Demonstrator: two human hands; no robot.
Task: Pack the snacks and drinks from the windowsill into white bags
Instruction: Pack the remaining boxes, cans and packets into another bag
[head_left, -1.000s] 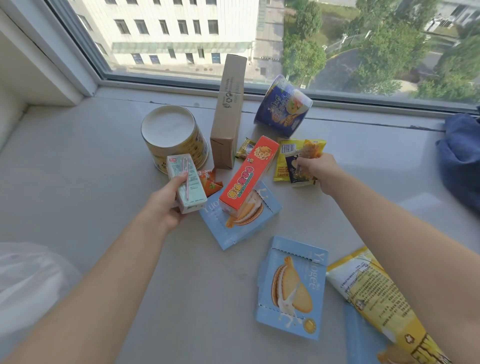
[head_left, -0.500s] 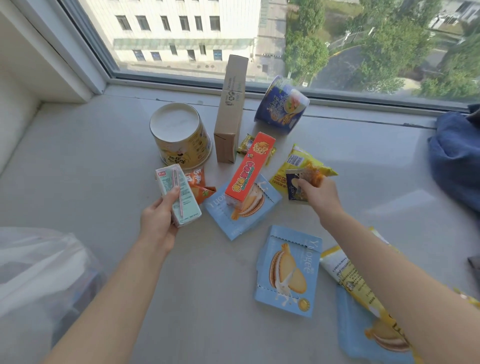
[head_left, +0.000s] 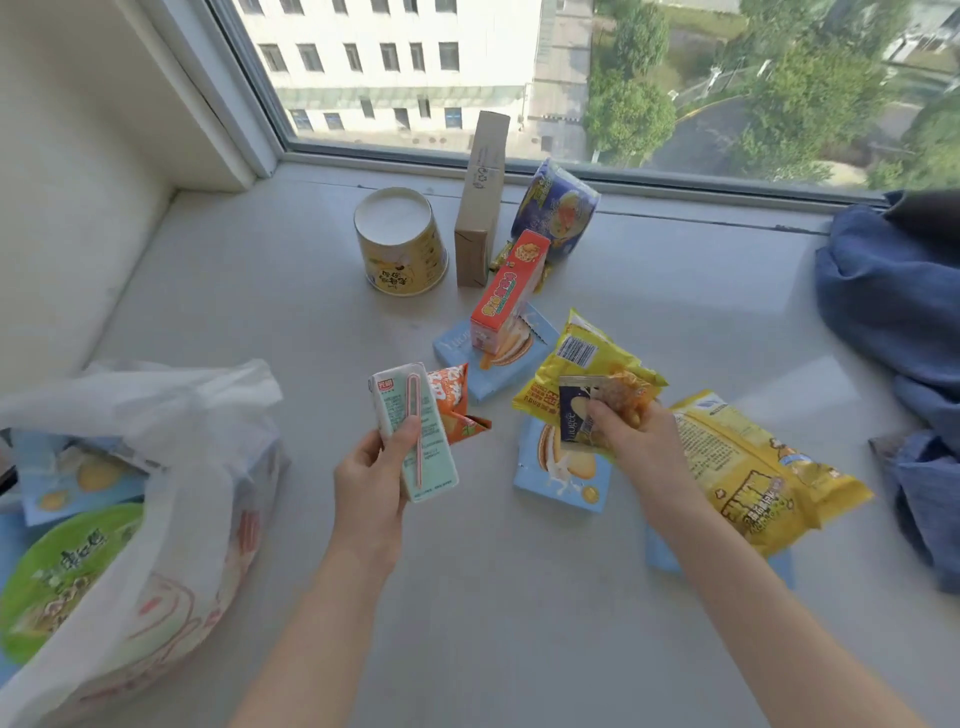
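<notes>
My left hand (head_left: 370, 478) grips a pale green drink carton (head_left: 415, 428) with a pink straw, lifted above the windowsill. A small orange packet (head_left: 454, 400) shows just behind the carton. My right hand (head_left: 631, 436) pinches a bunch of small snack packets (head_left: 582, 379), yellow and dark blue, held off the sill. The white plastic bag (head_left: 182, 467) lies at the lower left, holding a green noodle bowl (head_left: 57, 577) and blue packets. On the sill remain a red box (head_left: 506, 288), blue biscuit packs (head_left: 558, 467), a large yellow bag (head_left: 753, 467), a yellow cup (head_left: 400, 244), a brown carton (head_left: 480, 197) and a blue cup (head_left: 556, 208).
The window frame (head_left: 519, 169) runs along the far edge of the grey windowsill (head_left: 260, 291). A wall corner closes the left side. A blue cloth (head_left: 893, 312) is heaped at the right edge.
Both hands have drawn back toward me, lifting the drink carton and the snack packets off the pile. The view has shifted left and the white bag has come into full sight.
</notes>
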